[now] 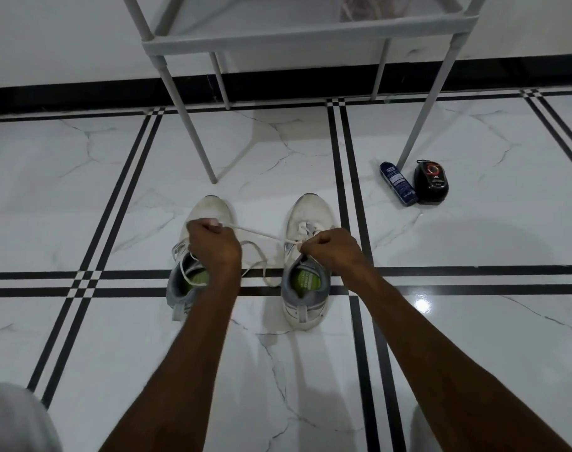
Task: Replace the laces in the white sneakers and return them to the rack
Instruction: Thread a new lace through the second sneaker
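Two white sneakers with green insoles stand side by side on the tiled floor, toes pointing away from me: the left sneaker (209,210) and the right sneaker (307,298). A white lace (255,233) stretches taut between my hands and comes from the right sneaker's eyelets. My left hand (213,246) grips one end of it above the left sneaker. My right hand (330,251) pinches the lace over the right sneaker's tongue. Loose loops of lace lie on the floor between the shoes.
The grey rack (297,31) stands just beyond the shoes, its legs on the floor and a bundle of cord on its shelf. A blue spray can (398,184) and a black shoe-polish container (430,184) lie right of the rack's front leg.
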A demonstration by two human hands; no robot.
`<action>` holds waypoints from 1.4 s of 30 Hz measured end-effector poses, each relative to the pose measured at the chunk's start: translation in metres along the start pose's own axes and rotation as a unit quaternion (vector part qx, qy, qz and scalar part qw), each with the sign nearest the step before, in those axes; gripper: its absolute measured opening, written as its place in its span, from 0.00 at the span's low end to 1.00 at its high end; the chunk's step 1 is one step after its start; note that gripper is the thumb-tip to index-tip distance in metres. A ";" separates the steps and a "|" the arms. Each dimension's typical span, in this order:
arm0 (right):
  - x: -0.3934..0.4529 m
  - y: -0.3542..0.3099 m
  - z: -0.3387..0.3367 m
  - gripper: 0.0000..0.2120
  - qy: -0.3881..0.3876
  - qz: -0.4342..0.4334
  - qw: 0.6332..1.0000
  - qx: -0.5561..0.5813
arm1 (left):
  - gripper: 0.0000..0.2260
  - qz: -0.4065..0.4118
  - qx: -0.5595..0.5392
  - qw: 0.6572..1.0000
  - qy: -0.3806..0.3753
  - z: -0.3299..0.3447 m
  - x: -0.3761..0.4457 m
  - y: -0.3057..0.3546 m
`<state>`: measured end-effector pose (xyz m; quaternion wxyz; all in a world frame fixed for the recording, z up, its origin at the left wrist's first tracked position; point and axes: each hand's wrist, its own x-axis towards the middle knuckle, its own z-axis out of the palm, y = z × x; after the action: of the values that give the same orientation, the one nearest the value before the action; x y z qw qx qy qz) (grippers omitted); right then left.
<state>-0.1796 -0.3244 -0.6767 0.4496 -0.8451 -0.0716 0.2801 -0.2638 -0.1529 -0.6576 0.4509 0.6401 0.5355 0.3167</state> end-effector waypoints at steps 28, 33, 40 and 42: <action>-0.007 0.004 0.011 0.06 -0.001 -0.055 0.998 -0.010 | 0.02 0.307 0.225 0.860 -0.341 0.018 -0.022 -0.023; -0.010 0.013 0.002 0.03 0.034 -0.026 0.999 0.031 | 0.11 0.178 0.367 0.903 -0.134 -0.013 0.012 -0.022; -0.007 0.004 0.006 0.02 0.025 -0.047 0.999 -0.011 | 0.10 0.287 0.244 0.854 -0.358 0.012 -0.021 -0.016; -0.007 0.004 0.007 0.01 0.022 -0.050 0.998 -0.023 | 0.12 0.257 0.230 0.861 -0.374 0.014 -0.029 -0.025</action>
<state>-0.1892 -0.3242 -0.6801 0.4453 -0.8564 -0.1102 0.2368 -0.2684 -0.1835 -0.6836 0.3596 0.9110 0.2004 0.0258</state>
